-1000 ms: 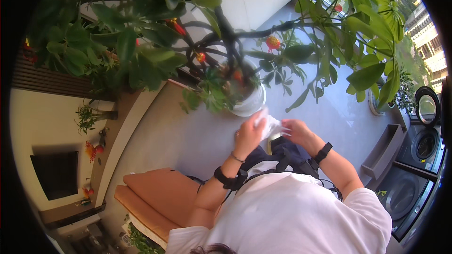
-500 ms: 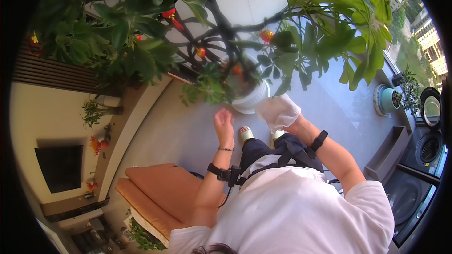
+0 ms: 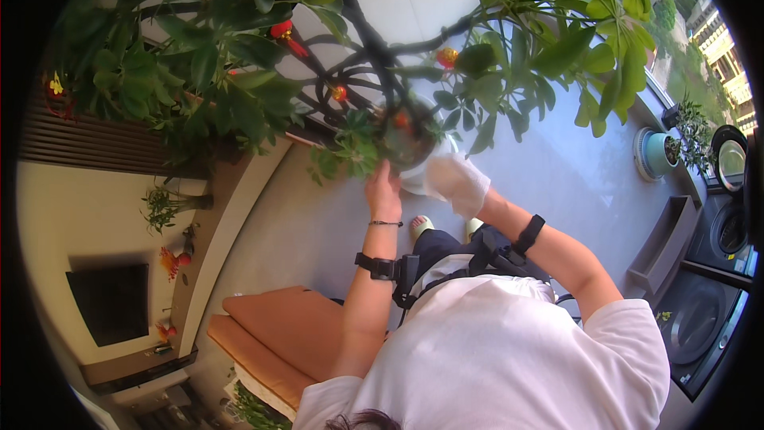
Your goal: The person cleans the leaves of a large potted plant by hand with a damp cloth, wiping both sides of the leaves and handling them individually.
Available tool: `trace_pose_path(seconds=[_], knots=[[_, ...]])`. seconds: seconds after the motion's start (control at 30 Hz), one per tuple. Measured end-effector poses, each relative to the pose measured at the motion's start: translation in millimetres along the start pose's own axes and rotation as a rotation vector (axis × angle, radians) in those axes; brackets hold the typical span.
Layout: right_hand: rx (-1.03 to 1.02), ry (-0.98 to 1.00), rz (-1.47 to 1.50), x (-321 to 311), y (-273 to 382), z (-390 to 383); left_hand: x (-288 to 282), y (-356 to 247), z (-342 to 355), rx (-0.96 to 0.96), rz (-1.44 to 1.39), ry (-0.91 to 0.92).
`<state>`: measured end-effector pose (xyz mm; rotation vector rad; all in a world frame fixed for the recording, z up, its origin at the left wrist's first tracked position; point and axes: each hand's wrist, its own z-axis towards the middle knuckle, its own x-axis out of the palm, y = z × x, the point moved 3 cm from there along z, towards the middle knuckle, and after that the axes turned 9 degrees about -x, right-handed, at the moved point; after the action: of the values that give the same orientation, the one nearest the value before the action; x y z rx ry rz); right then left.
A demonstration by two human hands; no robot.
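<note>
A large potted plant with dark branching stems [image 3: 374, 40] and broad green leaves stands before me in a white pot [image 3: 415, 183]. My right hand, wrapped in a thin white cloth [image 3: 461, 181], is at the near right side of the pot; the cloth hides its fingers. My left hand [image 3: 383, 193] reaches up to the near left of the pot, its fingertips beside the low leaves [image 3: 350, 151]. Those fingers are partly hidden, and I cannot tell whether they grip the rim. Small red and gold lantern ornaments [image 3: 282, 29] hang among the branches.
Behind my left arm stands an orange-brown padded seat [image 3: 278, 326]. On the right are a turquoise pot [image 3: 659, 154], a long grey trough [image 3: 662, 245] and front-loading machines [image 3: 692, 322]. A dark television [image 3: 107, 302] is on the left wall. Grey floor [image 3: 549, 175] surrounds the pot.
My left hand has moved up to the pot, close to the low leaves. The cloth-covered right hand has shifted slightly left against the pot's side.
</note>
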<state>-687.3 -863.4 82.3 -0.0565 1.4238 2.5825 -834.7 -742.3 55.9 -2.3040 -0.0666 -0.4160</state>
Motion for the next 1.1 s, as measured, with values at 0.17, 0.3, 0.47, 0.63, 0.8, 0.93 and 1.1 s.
trace_pose_path(seconds=[0.17, 0.3, 0.47, 0.63, 0.8, 0.93, 1.1], knots=[[0.166, -0.245, -0.196, 15.8, -7.8, 4.1, 2.5, -8.5, -3.0, -0.168, -0.059, 0.120], [0.343, -0.404, 0.067, 28.1, 19.8, 20.0, 0.2, -13.9, -10.2, -0.204, -0.011, 0.166], [0.072, -0.025, -0.545, 46.0, 5.7, 30.9, 0.6, -16.5, -11.3, -0.253, 0.059, 0.125], [0.114, -0.058, -0.539, 48.6, 11.5, 37.5, -1.1, -23.9, -11.7, -0.239, 0.075, 0.163], [0.202, -0.114, -0.539, 50.4, 6.4, 37.6, 4.7, -28.2, -14.8, -0.235, 0.109, 0.206], [0.343, -0.186, -0.404, 46.0, 12.3, 37.9, 1.6, -29.2, -13.0, -0.234, 0.108, 0.188], [0.654, -0.646, 0.347, 33.7, -21.2, -2.6, 7.7, -29.9, -17.5, -0.241, 0.058, 0.168]])
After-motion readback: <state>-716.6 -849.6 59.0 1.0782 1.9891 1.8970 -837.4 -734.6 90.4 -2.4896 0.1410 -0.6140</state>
